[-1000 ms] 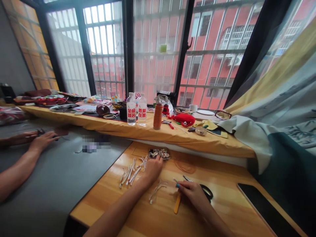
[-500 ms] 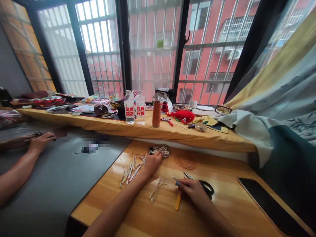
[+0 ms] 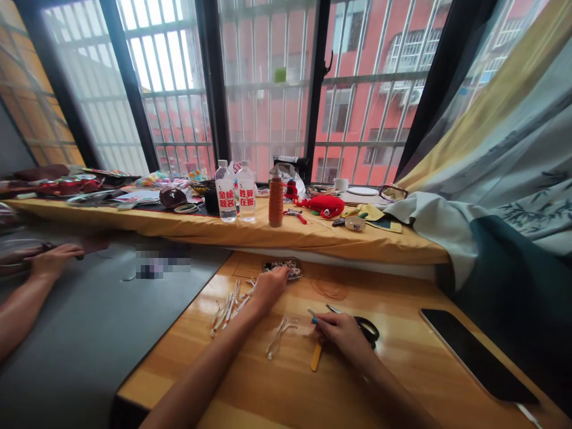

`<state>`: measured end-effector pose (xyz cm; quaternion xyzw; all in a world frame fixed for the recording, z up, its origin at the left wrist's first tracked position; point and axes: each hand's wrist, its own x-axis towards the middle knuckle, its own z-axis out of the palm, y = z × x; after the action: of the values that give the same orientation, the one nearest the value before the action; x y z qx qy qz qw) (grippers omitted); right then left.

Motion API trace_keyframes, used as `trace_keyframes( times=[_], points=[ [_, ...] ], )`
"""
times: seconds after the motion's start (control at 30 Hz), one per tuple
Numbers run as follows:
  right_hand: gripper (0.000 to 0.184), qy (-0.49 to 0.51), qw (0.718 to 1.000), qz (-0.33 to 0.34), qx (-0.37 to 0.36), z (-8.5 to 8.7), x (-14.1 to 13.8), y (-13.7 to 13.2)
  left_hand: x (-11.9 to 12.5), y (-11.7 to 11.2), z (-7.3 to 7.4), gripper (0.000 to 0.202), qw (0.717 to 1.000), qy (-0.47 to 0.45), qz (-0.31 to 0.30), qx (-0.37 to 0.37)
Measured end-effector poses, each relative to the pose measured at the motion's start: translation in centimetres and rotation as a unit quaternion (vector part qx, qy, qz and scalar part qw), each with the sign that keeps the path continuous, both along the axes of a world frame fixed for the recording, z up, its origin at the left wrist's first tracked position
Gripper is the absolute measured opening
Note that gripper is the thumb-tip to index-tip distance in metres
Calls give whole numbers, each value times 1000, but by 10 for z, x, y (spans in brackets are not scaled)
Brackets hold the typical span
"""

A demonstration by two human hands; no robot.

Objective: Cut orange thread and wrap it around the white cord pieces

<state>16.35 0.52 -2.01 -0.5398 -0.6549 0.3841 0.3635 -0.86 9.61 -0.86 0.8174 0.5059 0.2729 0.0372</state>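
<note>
My left hand (image 3: pixel 271 287) reaches to a small clear tray (image 3: pixel 300 275) full of mixed light and dark beads (image 3: pixel 283 265). Its fingers are bent together at the tray, and anything between their tips is hidden. My right hand (image 3: pixel 338 332) is closed in a pinch on a thin pale cord (image 3: pixel 311 311), with a spot of blue at the fingertips. Beside and partly under that hand lie black-handled scissors (image 3: pixel 369 330) and a yellow stick (image 3: pixel 316 357). A knotted white cord (image 3: pixel 277 338) rests between my forearms, and several more cords (image 3: pixel 230 310) lie left of my left wrist.
A coil of thin orange thread (image 3: pixel 329 290) lies behind my right hand. To the right is a dark phone-like slab (image 3: pixel 478 354). Two water bottles (image 3: pixel 226 193), a thread spool (image 3: pixel 276 202) and a red crocheted piece (image 3: pixel 324 205) stand on the sill. Another person's hand (image 3: pixel 56 259) is at left.
The whole view has shifted slightly, so things sit a little further left. My left hand stays at the bead tray, and my right hand still pinches the cord.
</note>
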Motion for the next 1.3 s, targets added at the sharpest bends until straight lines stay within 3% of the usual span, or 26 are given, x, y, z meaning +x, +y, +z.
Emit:
trace_keyframes(
  times=[0.13, 0.2, 0.23, 0.4, 0.53, 0.63, 0.83, 1.07, 1.3],
  points=[
    [31, 38, 999, -8, -9, 4, -2, -1, 16, -31, 10, 24, 990, -82, -95, -58],
    [34, 67, 998, -10, -18, 5, -2, -2, 26, -50, 13, 23, 953, -203, -177, -142],
    [36, 83, 996, -11, -22, 5, -2, -2, 31, -59, 13, 22, 936, -252, -190, -160],
    [45, 147, 989, -3, -30, 5, 4, 3, 38, -74, 13, 23, 879, -376, -193, -221],
    [44, 158, 987, 12, -31, 4, 4, 4, 38, -69, 5, 29, 862, -409, -177, -240],
    [42, 151, 988, 20, -24, 1, 2, 4, 40, -68, -2, 38, 858, -425, -166, -237],
    [35, 116, 993, 31, 7, 2, 2, -1, 40, -68, -2, 20, 878, -395, -115, -246],
    [23, 56, 997, 31, 49, 11, -2, -7, 36, -67, 2, 23, 901, -358, -90, -227],
    [41, 63, 997, -36, 30, 6, -1, -3, 41, -69, -1, 23, 893, -371, -99, -233]
  ],
)
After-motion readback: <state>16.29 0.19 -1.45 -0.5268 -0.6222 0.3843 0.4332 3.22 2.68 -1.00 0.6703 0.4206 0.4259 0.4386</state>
